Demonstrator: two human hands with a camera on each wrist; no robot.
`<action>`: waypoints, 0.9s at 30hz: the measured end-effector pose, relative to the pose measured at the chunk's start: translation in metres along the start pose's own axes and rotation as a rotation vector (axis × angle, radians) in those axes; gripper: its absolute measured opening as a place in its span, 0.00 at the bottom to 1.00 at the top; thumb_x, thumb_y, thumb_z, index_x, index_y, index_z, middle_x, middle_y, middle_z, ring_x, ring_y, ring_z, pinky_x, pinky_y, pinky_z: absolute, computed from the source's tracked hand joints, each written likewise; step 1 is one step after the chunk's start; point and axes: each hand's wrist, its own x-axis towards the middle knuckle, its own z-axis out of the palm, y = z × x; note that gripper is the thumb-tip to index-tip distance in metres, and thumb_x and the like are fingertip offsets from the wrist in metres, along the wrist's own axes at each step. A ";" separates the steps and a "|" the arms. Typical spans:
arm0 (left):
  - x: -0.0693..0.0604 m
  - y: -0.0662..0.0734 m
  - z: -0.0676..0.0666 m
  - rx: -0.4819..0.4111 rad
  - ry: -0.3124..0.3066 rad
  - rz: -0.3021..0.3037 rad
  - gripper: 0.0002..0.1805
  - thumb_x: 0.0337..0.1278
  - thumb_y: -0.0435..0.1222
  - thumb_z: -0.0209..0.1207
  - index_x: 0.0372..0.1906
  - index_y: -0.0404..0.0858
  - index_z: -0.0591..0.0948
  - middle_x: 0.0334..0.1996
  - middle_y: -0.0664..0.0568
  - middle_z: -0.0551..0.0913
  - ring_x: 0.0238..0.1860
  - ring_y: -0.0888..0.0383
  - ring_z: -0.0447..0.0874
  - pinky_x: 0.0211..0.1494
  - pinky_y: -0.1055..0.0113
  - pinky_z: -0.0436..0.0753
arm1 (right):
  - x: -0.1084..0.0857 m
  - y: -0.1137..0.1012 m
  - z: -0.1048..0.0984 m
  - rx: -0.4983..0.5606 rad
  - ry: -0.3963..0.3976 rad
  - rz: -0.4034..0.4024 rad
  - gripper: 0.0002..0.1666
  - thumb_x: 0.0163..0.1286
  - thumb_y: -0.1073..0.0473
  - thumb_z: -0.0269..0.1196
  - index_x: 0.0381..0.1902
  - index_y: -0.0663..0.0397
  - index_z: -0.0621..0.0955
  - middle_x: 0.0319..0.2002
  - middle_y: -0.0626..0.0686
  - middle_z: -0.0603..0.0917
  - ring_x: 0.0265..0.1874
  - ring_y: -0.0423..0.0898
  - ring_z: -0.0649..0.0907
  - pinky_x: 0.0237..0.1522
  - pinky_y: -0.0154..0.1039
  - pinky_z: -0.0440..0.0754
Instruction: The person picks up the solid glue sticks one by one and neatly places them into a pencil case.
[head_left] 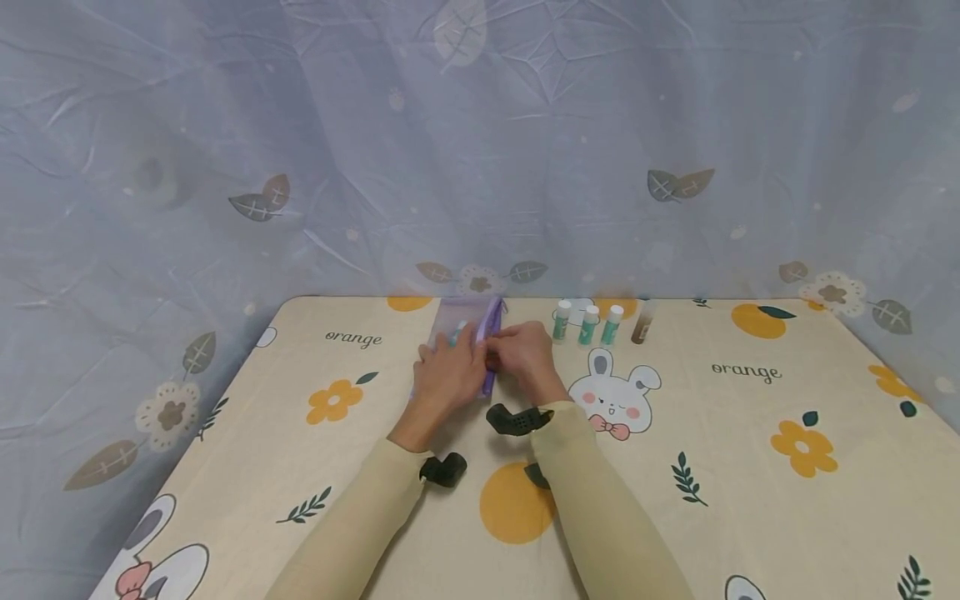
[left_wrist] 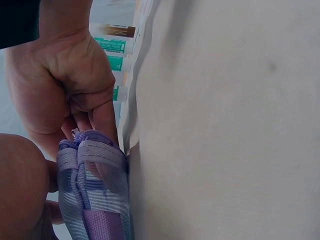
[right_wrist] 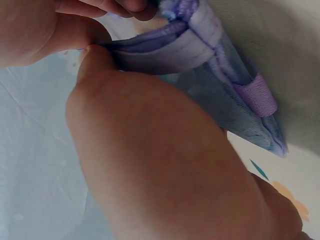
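Observation:
A purple mesh zip pouch [head_left: 448,312] lies at the back of the table, its zipped edge facing right. My left hand [head_left: 450,367] is over the pouch and grips it near that edge. From the other side my right hand [head_left: 525,350] pinches the zipped edge with curled fingers. Something teal and white shows through the mesh, partly hidden by the left fingers. In the left wrist view the pouch [left_wrist: 107,195] stands with its zip end towards the right hand. The right wrist view shows the purple zip band [right_wrist: 170,52] between both hands; the right fingertips are partly hidden.
Right of the pouch stand several small tubes: green ones with white caps [head_left: 587,325] and a brown one [head_left: 642,323]. A patterned cloth [head_left: 712,433] covers the table, and a pale curtain [head_left: 480,150] hangs behind its back edge.

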 end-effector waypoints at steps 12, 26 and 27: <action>0.001 -0.002 0.001 0.010 -0.003 0.001 0.33 0.84 0.56 0.37 0.83 0.47 0.63 0.75 0.30 0.69 0.66 0.27 0.71 0.68 0.32 0.71 | 0.001 -0.001 -0.017 -0.064 -0.003 -0.043 0.19 0.68 0.60 0.73 0.54 0.64 0.89 0.46 0.63 0.92 0.52 0.54 0.91 0.58 0.44 0.84; 0.001 -0.002 0.002 0.034 -0.005 0.000 0.34 0.84 0.56 0.37 0.84 0.47 0.62 0.75 0.30 0.68 0.67 0.27 0.71 0.69 0.32 0.71 | 0.000 -0.010 -0.028 -0.195 0.012 -0.031 0.29 0.71 0.51 0.72 0.65 0.59 0.84 0.51 0.60 0.92 0.46 0.53 0.92 0.45 0.41 0.86; 0.001 -0.002 0.002 0.033 -0.005 0.000 0.34 0.84 0.56 0.37 0.84 0.47 0.62 0.75 0.30 0.69 0.67 0.27 0.71 0.69 0.32 0.71 | 0.000 -0.010 -0.029 -0.226 0.015 -0.047 0.30 0.71 0.50 0.72 0.65 0.58 0.84 0.53 0.60 0.92 0.49 0.53 0.92 0.48 0.42 0.87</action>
